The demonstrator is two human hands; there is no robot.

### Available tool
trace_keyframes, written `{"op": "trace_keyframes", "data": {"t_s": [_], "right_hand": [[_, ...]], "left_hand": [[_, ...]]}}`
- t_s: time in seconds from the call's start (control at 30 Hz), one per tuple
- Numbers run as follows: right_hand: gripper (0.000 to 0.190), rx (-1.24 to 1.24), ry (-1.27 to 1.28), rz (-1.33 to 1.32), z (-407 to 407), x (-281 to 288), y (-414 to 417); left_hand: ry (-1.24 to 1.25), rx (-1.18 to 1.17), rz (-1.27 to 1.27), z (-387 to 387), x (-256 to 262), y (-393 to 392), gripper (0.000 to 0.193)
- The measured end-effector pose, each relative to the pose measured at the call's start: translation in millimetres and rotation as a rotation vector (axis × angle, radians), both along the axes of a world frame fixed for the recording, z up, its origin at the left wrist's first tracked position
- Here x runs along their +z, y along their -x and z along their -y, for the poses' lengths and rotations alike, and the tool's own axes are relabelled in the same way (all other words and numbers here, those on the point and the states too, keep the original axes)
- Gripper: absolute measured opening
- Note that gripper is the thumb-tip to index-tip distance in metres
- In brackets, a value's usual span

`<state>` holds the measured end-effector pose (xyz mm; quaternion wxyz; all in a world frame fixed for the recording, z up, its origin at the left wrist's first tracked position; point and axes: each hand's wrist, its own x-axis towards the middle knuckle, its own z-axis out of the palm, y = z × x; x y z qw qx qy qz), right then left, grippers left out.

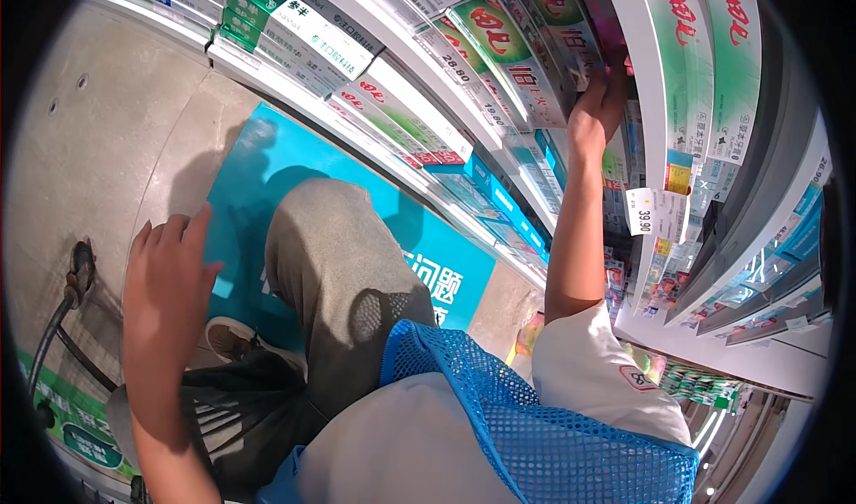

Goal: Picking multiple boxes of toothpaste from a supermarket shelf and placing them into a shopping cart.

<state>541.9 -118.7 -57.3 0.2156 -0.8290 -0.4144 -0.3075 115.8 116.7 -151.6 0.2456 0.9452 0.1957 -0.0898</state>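
Observation:
My right hand (602, 102) reaches deep into a store shelf, its fingers beside upright toothpaste boxes (491, 32) in green and white. A pink item (610, 25) shows in shadow near the fingertips. The fingers are partly hidden, so I cannot tell whether they grip anything. My left hand (167, 276) hangs in the air at the left with its fingers somewhat apart, holding nothing. Below it and to its right, a teal printed panel (334, 163) lies on the floor beneath my bent knee (328, 230).
White shelf edges (642, 42) curve past my right forearm, and a price tag (659, 213) juts out beside it. Lower down stand green cartons (251, 19) and other toothpaste boxes (394, 116). A dark bent tube (50, 330) and a green printed panel (87, 437) are at the left.

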Motion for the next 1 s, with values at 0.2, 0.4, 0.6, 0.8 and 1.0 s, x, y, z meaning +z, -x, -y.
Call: {"op": "trace_keyframes", "data": {"t_s": [0.2,0.4,0.6,0.8,1.0], "right_hand": [[0.048,-0.133,0.141,-0.133,3.6,5.4,-8.3],[0.046,-0.053,0.054,-0.152,2.3,12.2,8.3],[0.042,-0.138,0.111,0.046,-13.6,-4.8,72.9],[0.045,0.496,0.073,0.171,-108.9,-9.4,110.9],[0.043,0.238,0.126,0.219,-152.7,9.0,109.6]], "left_hand": [[0.04,0.028,0.008,-5.1,-3.4,1.2,0.052],[0.076,0.029,-0.008,-13.8,-3.1,-1.6,0.053],[0.022,-0.03,0.11,-17.1,-15.3,3.2,0.055],[-0.026,0.005,0.195,-17.9,-19.3,5.1,0.053],[-0.002,0.052,0.173,-16.2,-6.2,4.5,0.05]]}}
